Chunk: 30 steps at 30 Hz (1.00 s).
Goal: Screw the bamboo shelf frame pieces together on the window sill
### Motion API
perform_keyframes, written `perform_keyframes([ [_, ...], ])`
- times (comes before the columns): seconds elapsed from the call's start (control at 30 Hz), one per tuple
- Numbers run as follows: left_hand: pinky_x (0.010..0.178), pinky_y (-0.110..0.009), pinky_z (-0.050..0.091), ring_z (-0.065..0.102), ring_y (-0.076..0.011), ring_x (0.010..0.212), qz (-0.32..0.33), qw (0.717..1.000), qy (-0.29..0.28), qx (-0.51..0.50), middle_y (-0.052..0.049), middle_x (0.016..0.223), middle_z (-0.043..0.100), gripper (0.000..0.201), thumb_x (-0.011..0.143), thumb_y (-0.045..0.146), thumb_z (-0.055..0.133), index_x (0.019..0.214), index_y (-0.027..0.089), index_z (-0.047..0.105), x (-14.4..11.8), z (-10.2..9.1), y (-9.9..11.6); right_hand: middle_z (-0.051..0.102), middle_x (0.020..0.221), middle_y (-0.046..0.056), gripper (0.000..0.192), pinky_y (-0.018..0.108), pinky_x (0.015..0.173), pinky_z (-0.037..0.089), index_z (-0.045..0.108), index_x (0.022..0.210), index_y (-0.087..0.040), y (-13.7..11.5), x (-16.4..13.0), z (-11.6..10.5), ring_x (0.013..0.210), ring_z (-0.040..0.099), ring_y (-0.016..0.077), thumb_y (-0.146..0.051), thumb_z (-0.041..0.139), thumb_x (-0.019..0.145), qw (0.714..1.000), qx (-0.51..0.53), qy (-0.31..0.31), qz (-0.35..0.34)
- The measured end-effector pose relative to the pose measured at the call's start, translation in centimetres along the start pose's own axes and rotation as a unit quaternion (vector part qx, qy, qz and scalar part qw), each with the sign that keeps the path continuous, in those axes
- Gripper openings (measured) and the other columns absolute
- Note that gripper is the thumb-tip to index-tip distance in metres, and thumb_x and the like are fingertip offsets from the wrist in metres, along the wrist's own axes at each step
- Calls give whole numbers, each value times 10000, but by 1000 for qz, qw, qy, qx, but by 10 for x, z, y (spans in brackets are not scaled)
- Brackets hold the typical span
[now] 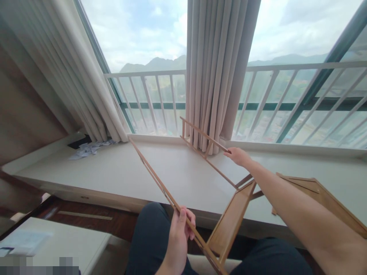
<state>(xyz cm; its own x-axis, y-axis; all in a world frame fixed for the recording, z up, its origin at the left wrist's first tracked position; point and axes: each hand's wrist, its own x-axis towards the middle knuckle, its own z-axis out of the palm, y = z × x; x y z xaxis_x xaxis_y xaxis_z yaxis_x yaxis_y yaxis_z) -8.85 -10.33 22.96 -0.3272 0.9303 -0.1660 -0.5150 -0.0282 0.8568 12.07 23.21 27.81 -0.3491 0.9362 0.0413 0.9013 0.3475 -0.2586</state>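
My left hand (180, 227), low in the middle, is closed around a long thin wooden side frame (156, 177), which slants from the windowsill down towards my lap. My right hand (239, 156) grips the end of the top rail of a second wooden side frame (197, 133), which has short crossbars and leans over the ledge. A rectangular wooden shelf panel (235, 219) with a raised edge lies tilted between the two frames and appears to meet both at its ends. Behind my right forearm, another wooden panel (323, 194) rests on the ledge, partly hidden.
A wide white window ledge (100, 168) runs across, with a grey curtain (215, 68) hanging at its middle and white railings (149, 72) behind. Crumpled white papers (88, 149) lie at its left end. A white table (71, 240) stands at lower left, beside my knees.
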Motion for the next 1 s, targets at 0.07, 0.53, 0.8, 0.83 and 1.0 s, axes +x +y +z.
perform_keyframes([
  [0.07,437,-179,321,364,-57,514,-11,1000,-3,-2,39,688,503,427,862,589,631,860,187,486,1,-5,-5,685,786,79,358,276,593,322,693,866,-179,-3,5,6,700,600,193,-466,495,948,1000,-8,-9,-6],
  [0.53,312,-151,299,416,-30,363,-88,995,-47,1,25,792,626,384,891,545,608,967,220,417,20,-35,-43,731,963,118,392,284,658,398,722,1022,-196,-12,48,44,844,656,241,-497,484,941,997,-43,-60,-32],
  [0.8,344,-154,347,455,-36,410,-95,993,-73,-11,3,834,642,389,860,487,681,966,211,430,34,-39,-49,727,978,112,375,307,675,424,721,1042,-217,-9,66,60,850,660,255,-483,476,944,993,-65,-95,-41],
  [0.83,341,-152,342,460,-36,408,-95,992,-77,-14,3,836,644,387,857,478,687,964,211,428,36,-39,-50,725,978,112,378,311,680,427,719,1044,-216,-8,68,63,849,660,256,-485,470,947,992,-67,-99,-39],
  [1.0,330,-153,359,527,-64,425,-98,990,-96,-37,-22,884,675,384,851,422,707,976,218,406,44,-39,-53,715,1010,123,400,322,706,433,704,1049,-211,-10,80,71,876,657,262,-506,450,956,990,-87,-105,-32],
])
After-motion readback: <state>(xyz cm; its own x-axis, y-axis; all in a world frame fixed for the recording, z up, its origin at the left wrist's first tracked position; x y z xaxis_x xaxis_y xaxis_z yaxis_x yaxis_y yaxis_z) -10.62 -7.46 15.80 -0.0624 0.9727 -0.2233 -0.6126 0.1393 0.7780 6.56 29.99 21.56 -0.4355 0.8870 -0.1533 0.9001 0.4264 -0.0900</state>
